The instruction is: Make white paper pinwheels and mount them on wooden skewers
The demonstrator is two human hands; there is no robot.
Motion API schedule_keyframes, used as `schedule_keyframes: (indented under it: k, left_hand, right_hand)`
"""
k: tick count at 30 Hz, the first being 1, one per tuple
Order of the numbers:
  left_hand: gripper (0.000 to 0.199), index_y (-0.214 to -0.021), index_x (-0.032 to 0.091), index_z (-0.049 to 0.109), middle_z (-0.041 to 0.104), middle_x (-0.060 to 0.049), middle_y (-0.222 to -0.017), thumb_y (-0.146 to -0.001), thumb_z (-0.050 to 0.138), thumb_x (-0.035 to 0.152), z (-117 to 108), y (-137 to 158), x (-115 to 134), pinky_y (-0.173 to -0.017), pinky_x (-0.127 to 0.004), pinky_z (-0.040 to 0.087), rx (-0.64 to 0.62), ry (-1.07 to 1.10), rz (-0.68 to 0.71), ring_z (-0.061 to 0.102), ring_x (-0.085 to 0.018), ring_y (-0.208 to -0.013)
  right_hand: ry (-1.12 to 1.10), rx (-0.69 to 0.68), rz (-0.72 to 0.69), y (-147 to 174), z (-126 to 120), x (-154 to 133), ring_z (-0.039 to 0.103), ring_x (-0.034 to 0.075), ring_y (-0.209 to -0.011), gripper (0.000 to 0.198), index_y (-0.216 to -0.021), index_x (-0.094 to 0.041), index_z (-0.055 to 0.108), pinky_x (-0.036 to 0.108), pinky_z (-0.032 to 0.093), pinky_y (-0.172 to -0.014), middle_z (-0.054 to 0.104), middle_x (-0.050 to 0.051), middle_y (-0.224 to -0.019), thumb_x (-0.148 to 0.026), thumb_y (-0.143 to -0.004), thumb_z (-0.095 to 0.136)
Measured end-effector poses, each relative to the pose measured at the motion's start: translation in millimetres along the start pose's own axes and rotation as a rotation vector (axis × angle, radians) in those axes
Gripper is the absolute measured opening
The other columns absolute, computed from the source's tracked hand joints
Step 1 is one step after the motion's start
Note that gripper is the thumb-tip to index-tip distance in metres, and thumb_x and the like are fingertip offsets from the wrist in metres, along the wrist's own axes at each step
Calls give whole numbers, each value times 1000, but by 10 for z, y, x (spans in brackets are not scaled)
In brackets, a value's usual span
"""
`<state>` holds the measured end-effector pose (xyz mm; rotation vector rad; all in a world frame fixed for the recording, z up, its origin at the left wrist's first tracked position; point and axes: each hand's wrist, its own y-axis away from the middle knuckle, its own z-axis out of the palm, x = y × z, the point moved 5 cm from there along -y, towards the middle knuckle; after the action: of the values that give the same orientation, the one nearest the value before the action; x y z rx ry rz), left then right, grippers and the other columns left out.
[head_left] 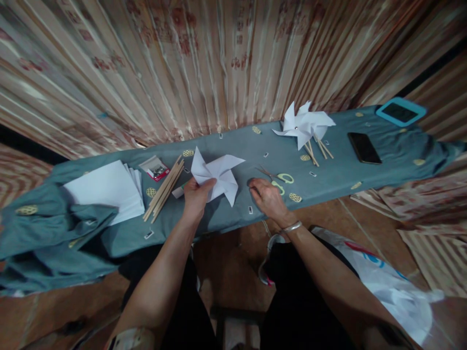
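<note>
A white paper pinwheel [224, 176] is pinched in my left hand [196, 197], the thumb pressing near its folded centre. No stick shows on it. To its right, my right hand [269, 198] is closed just above the cloth, thumb and fingertips together. Whatever those fingertips hold, if anything, is too small to make out. Scissors with pale green handles [285, 178] lie beside that hand, partly behind it. Left of my left hand rests a bundle of wooden sticks [166, 190], and a small packet of metal pins [156, 168] lies beyond them.
A stack of white paper [107, 187] lies at the left on the blue-green cloth [241, 150]. Pinwheels on sticks [304, 125] lie at the back right, near a dark phone [365, 148] and a blue-framed tablet [401, 112]. A curtain [219, 73] hangs behind; a plastic bag [394, 291] is on the floor.
</note>
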<state>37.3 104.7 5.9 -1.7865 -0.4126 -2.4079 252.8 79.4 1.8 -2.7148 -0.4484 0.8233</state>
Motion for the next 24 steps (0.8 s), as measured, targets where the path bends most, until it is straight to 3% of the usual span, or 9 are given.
schedule_keyframes:
  k: [7, 18, 24]
  left_hand:
    - [30, -73, 14, 70, 70, 2, -67, -48, 83, 23, 13, -4, 1, -64, -25, 45, -8, 17, 23, 58, -13, -61]
    - [30, -74, 13, 70, 70, 1, -68, -49, 83, 24, 10, 3, -45, -65, -26, 45, -19, 13, 29, 60, -14, -63]
    - [29, -71, 14, 69, 70, 1, -67, -46, 83, 22, 40, 44, -22, -63, -25, 45, -9, 64, -6, 60, -13, -61]
  right_hand:
    - [-16, 46, 85, 18, -86, 114, 67, 26, -94, 18, -102, -19, 67, 41, 53, -90, 73, 11, -103, -20, -85, 60]
    - [112, -17, 30, 13, -81, 7, 66, 27, -92, 16, -87, -19, 70, 38, 50, -86, 74, 11, -94, -16, -89, 54]
    - [-98, 31, 117, 7, -84, -8, 67, 23, -82, 12, -81, -22, 70, 35, 51, -79, 74, 6, -86, -21, -85, 58]
